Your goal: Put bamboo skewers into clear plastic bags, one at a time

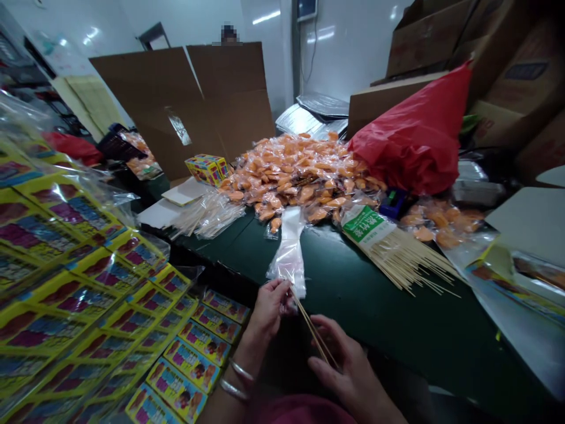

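Note:
In the head view, my left hand pinches the mouth of a clear plastic bag at the near end of a pile of flat clear bags. A few thin bamboo skewers run from its fingertips down to my right hand. That hand curls loosely around their lower ends, thumb and fingers apart on either side. The skewers' upper tips are hidden at the left fingers. On the dark green table, an opened pack of bamboo skewers with a green label lies to the right.
A heap of orange pieces in clear wrappers covers the table's back. Wrapped skewers lie left of it. Yellow printed boxes are stacked at left. A red plastic bag stands back right, near cardboard boxes. Someone's head shows behind a cardboard panel.

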Demonstrator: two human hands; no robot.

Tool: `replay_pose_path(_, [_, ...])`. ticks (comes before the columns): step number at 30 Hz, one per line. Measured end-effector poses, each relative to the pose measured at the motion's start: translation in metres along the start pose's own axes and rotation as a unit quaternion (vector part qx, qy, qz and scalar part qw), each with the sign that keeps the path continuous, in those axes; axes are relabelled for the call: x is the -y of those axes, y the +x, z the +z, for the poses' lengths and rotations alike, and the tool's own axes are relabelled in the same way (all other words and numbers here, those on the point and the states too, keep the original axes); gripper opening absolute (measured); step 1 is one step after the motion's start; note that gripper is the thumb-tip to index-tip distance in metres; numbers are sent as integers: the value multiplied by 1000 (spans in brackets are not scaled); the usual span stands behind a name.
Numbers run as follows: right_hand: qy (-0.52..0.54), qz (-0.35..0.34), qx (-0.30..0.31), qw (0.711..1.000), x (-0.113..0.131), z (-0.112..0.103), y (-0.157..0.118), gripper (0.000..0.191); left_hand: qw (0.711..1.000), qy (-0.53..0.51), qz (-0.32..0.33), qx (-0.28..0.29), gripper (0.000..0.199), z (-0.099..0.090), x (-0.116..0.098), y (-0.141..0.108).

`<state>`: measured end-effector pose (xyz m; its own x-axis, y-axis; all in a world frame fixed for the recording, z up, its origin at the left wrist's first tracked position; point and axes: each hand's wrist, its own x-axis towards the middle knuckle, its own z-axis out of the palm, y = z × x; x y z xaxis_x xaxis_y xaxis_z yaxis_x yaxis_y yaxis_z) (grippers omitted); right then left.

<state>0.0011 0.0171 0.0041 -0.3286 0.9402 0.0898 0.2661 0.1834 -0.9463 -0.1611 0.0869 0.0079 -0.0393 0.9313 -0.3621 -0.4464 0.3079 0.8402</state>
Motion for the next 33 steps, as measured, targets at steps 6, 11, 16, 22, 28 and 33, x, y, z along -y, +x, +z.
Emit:
replay_pose_path(6, [-158,-128,-135,970,-4,1,-4,29,999,-35,-21,8,30,19,11,-9])
replay_pose_path(11, [-273,-156,-182,932,-10,3,33,54,992,-43,-75,96,29,36,27,-28])
replay_pose_path(16, [-252,-135,-173,942,-22,-3,69,58,987,2,-93,129,31,46,24,-14])
replay_pose_path(22, [-162,-115,-240,950,-26,-53,93,56,976,28,-113,184,23,56,-14,34])
replay_pose_path(28, [-204,-144,-254,934,-34,-84,77,15,968,8,-159,193,9,40,-40,77])
replay_pose_path(33, [-292,-219,-164,916,-22,-60,93,16,965,5,-169,201,13,33,-46,89])
